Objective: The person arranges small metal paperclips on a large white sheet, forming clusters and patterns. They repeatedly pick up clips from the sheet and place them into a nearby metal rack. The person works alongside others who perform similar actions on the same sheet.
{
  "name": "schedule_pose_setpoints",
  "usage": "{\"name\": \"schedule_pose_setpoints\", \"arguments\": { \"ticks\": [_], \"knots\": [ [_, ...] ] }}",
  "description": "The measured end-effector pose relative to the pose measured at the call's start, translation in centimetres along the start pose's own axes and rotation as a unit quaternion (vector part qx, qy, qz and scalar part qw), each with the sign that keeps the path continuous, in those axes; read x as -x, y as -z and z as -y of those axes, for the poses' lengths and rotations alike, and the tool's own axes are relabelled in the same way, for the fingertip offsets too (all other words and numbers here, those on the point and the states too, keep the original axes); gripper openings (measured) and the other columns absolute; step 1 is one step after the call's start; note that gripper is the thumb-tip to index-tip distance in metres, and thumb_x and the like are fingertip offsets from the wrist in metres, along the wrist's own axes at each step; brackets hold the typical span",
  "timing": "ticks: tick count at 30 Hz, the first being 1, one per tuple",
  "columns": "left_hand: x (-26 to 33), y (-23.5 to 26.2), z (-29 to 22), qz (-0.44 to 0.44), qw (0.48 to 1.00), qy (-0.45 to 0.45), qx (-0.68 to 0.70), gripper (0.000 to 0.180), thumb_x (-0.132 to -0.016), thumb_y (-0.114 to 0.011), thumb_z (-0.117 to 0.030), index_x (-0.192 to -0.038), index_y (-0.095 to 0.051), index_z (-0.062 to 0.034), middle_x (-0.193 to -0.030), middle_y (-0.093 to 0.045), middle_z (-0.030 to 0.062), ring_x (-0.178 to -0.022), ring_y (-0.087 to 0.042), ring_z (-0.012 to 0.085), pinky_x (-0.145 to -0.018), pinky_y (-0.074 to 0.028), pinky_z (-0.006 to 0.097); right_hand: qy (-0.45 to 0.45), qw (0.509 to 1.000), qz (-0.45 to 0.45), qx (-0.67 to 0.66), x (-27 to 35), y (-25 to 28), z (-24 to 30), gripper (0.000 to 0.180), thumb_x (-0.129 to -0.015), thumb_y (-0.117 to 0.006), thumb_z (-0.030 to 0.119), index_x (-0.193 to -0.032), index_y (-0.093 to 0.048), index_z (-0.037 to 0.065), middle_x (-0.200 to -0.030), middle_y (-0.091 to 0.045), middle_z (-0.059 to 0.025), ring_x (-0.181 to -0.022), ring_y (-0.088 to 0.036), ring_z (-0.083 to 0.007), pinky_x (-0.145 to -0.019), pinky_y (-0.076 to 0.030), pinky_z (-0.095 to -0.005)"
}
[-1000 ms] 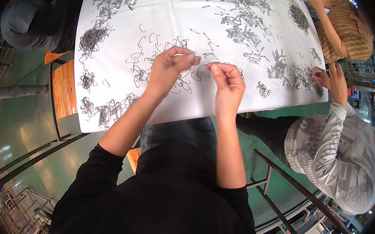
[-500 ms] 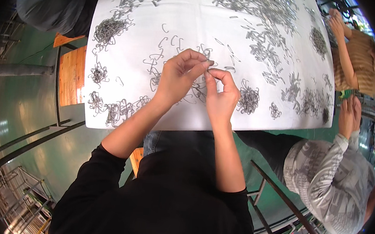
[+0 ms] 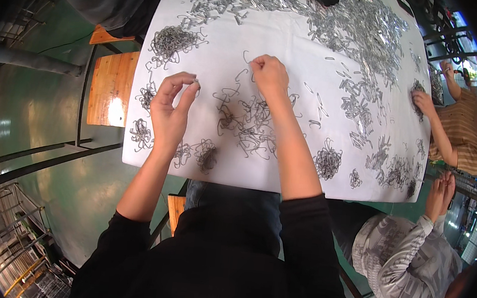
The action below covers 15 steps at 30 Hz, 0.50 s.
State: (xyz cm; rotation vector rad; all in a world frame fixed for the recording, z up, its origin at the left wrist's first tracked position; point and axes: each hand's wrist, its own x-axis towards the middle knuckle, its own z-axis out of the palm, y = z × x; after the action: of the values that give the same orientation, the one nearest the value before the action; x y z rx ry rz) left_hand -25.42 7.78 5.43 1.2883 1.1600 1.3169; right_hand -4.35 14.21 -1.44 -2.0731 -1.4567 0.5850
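My left hand (image 3: 173, 106) is raised over the left part of the white-covered table, thumb and fingers pinched around a small dark metal piece (image 3: 198, 87), mostly hidden by the fingertips. Farther off and to the right, my right hand (image 3: 271, 78) has its fingertips closed at the end of a thin bent wire hook (image 3: 246, 54). Between my forearms lies a loose, tangled heap of wire hooks (image 3: 247, 118). To the right of my right wrist, several narrow metal loops (image 3: 320, 105) lie scattered.
Narrow metal loops (image 3: 367, 38) cover the table's far side. A dense hook pile (image 3: 172, 44) sits at far left; smaller clusters (image 3: 327, 161) line the near edge. Two co-workers sit at right, one in striped brown (image 3: 458, 131), one in grey (image 3: 404, 260). A wooden stool (image 3: 110, 89) stands left.
My hands were together at the fingertips over the middle. Now they are apart, the left one to the left and the right one forward to a hook. The view has shifted slightly.
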Motion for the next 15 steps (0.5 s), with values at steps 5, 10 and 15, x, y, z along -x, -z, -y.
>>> {"name": "schedule_pose_setpoints", "arguments": {
  "ticks": [5, 10, 15],
  "knots": [
    [1.2, 1.2, -0.6, -0.013, 0.999, -0.01, -0.04, 0.009, -0.087, -0.065, -0.004, -0.095, -0.061, -0.0012, -0.093, -0.063, 0.0025, -0.09, -0.057, 0.0095, -0.087, -0.045, 0.026, 0.017, 0.977, 0.028, 0.21, -2.8, -3.8, 4.0, 0.019, -0.086, -0.062, 0.023, -0.094, -0.069, 0.007, -0.101, -0.065, -0.0108, -0.095, -0.063, -0.0287, -0.083, -0.048, -0.0392],
    [2.0, -0.4, -0.4, 0.043, 0.997, -0.02, -0.057, 0.009, -0.086, -0.066, -0.004, -0.093, -0.063, -0.0009, -0.093, -0.064, 0.0043, -0.089, -0.057, 0.0118, -0.084, -0.045, 0.026, 0.045, 0.995, 0.011, 0.087, 0.7, -3.2, 2.7, 0.018, -0.087, -0.061, 0.02, -0.094, -0.064, 0.004, -0.097, -0.066, -0.0108, -0.091, -0.063, -0.0298, -0.08, -0.049, -0.0389],
    [3.1, -3.3, 0.0, 0.104, 0.992, -0.026, -0.064, 0.011, -0.082, -0.069, -0.005, -0.092, -0.066, -0.0012, -0.091, -0.067, 0.0064, -0.089, -0.058, 0.0167, -0.082, -0.045, 0.028, -0.01, 0.976, -0.03, -0.216, 7.9, 3.4, 0.8, 0.01, -0.089, -0.059, 0.01, -0.092, -0.056, 0.001, -0.085, -0.064, -0.0136, -0.072, -0.064, -0.0251, -0.064, -0.05, -0.035]
  ]
}}
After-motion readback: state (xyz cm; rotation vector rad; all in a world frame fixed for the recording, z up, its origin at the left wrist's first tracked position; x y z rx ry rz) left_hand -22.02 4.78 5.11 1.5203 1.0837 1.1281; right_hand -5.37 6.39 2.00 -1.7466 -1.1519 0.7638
